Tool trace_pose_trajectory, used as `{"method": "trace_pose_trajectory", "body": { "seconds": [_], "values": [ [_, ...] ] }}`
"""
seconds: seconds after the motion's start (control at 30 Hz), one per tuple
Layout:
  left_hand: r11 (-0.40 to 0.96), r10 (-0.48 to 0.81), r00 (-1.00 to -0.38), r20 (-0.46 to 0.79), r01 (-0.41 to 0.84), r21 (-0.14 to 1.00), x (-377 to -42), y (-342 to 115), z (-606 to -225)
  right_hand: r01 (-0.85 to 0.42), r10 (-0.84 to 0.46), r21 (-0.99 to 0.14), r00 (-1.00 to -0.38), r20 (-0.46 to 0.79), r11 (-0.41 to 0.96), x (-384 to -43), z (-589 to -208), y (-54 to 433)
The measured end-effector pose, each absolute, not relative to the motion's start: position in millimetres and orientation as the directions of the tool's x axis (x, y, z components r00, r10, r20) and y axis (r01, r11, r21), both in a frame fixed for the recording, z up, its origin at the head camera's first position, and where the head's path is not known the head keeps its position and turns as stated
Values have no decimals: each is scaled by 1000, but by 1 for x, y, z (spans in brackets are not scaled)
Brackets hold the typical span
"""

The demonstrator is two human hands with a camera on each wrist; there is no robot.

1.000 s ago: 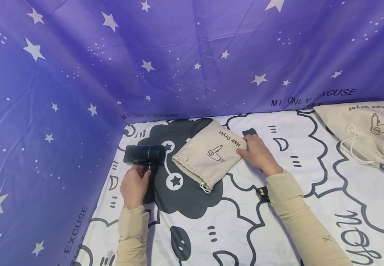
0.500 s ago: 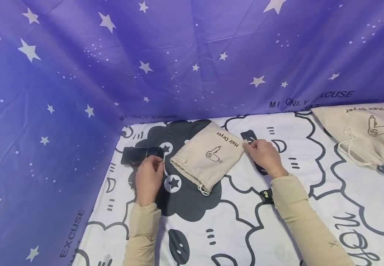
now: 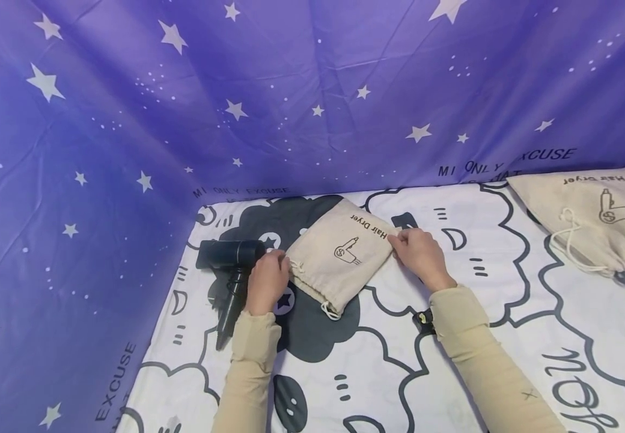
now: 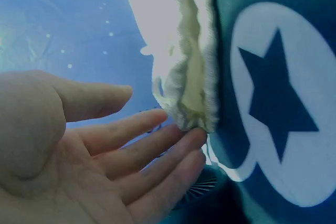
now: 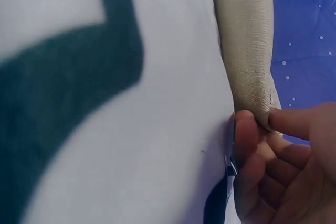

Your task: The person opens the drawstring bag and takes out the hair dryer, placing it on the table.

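Note:
A beige drawstring bag (image 3: 339, 258) printed "Hair Dryer" lies on the patterned cloth between my hands. My right hand (image 3: 422, 255) pinches its right corner between thumb and fingers, as the right wrist view shows on the fabric (image 5: 247, 40). At the gathered mouth (image 4: 194, 77), my left hand (image 4: 121, 150) has its fingers extended, their tips touching the edge, thumb apart. A dark hair dryer (image 3: 231, 255) lies just left of my left hand, its handle toward me and a cord bunched around it.
Another "Hair Dryer" bag (image 3: 588, 222) lies at the far right, a dark object showing at its mouth. A small black item (image 3: 425, 322) is beside my right wrist. Purple star-printed curtains (image 3: 291, 102) stand behind and to the left.
My left hand has let go of the hair dryer's handle and moved right to the bag's mouth. The dryer stays on the cloth. My right hand remains at the bag's corner.

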State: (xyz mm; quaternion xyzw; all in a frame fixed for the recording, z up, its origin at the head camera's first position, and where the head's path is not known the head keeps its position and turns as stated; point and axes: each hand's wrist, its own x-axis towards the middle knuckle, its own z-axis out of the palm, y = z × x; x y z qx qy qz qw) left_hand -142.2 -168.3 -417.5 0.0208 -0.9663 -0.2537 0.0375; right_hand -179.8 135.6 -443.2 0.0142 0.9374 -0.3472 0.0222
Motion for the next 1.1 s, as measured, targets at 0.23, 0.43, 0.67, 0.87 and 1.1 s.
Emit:
{"method": "trace_pose_trajectory", "body": {
  "seconds": [0.23, 0.43, 0.67, 0.87, 1.1],
  "values": [
    [892, -121, -990, 75, -75, 446, -148, -171, -426, -21, 7, -654, -999, 40, 756, -180, -443, 131],
    [898, -119, -987, 108, -61, 435, -142, -174, -421, -35, 13, -679, -998, 66, 733, -181, -440, 129],
    [867, -112, -992, 50, -73, 493, -127, -184, -403, -58, 18, -696, -995, 102, 715, -183, -438, 124],
    [849, -132, -991, 8, -109, 518, -110, -196, -386, -73, 3, -709, -994, 105, 701, -187, -435, 114],
    [843, -112, -992, -50, -122, 523, -90, -202, -375, -100, -38, -713, -994, 102, 694, -185, -426, 105]
  ]
}}
